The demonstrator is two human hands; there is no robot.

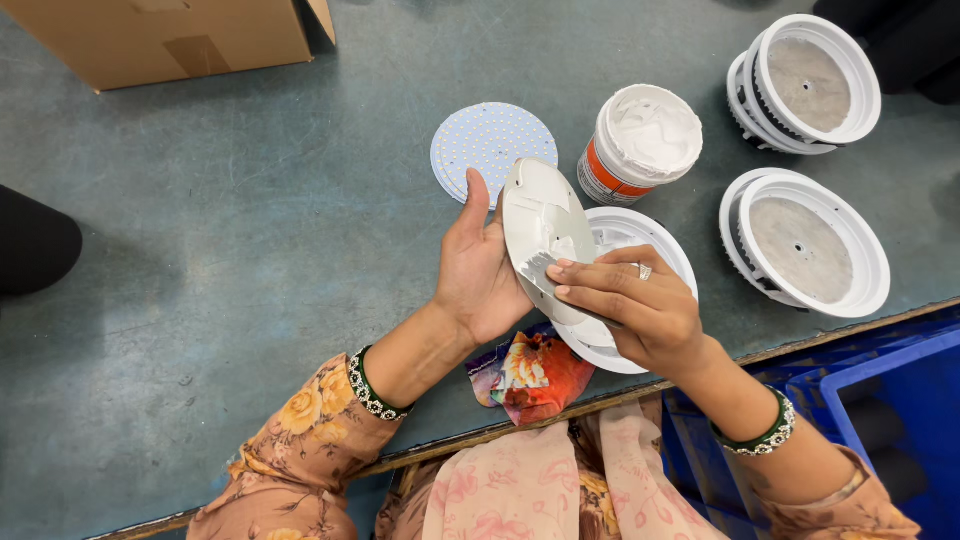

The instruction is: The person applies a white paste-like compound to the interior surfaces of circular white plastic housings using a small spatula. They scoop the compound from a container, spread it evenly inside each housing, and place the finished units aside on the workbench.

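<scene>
round white disc (540, 225) is held tilted on edge above the grey-green table (250, 230), just in front of the person's body. left hand (478, 270) grasps the disc from behind, thumb raised along its left rim, palm supporting the back. right hand (630, 300) is closed on a small flat spreader (540, 268), whose blade touches the lower face of the disc; a ring shows on one finger.

white lamp housing (640, 235) lies on the table directly beneath the disc, partly hidden by both hands. open tub of white paste (645, 135) stands just beyond it. perforated round led board (480, 145) lies flat to the left of the tub. two stacks of white housings (805, 230) sit to the right, well apart from the hands. floral cloth (530, 375) lies at the table edge below the wrists. cardboard box (170, 40) occupies the far left corner; blue crate (880, 400) is at the near right.
</scene>
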